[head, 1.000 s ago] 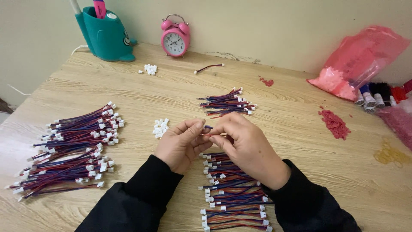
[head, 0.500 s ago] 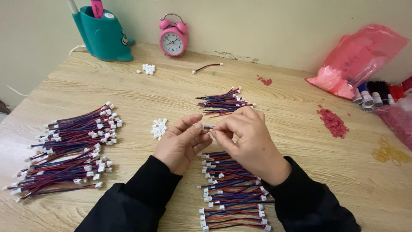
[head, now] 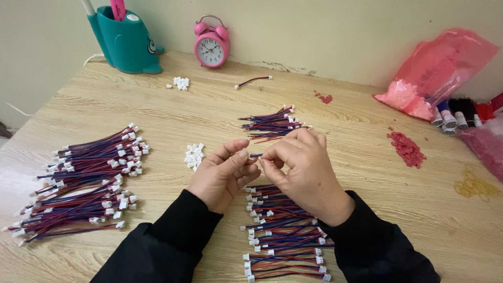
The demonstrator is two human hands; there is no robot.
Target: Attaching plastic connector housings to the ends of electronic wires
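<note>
My left hand (head: 222, 174) and my right hand (head: 304, 170) meet over the middle of the wooden table (head: 346, 141). Between their fingertips they pinch a short red-and-blue wire (head: 255, 155). Whether a white connector is on its end is hidden by the fingers. Under my wrists lies a row of wires with white connectors (head: 283, 236). A small heap of loose white connectors (head: 194, 154) sits just left of my left hand. A small bundle of wires (head: 272, 124) lies just beyond my hands.
A large pile of finished wires (head: 84, 181) covers the left side. At the back stand a teal holder (head: 126, 39), a pink alarm clock (head: 211, 47), a few white connectors (head: 181, 83) and one stray wire (head: 253, 81). A pink bag (head: 437, 73), thread spools (head: 453, 118) and red bits (head: 406, 148) lie at right.
Both hands stay in place over the table; the fingers have shifted slightly on the wire. The piles have not moved.
</note>
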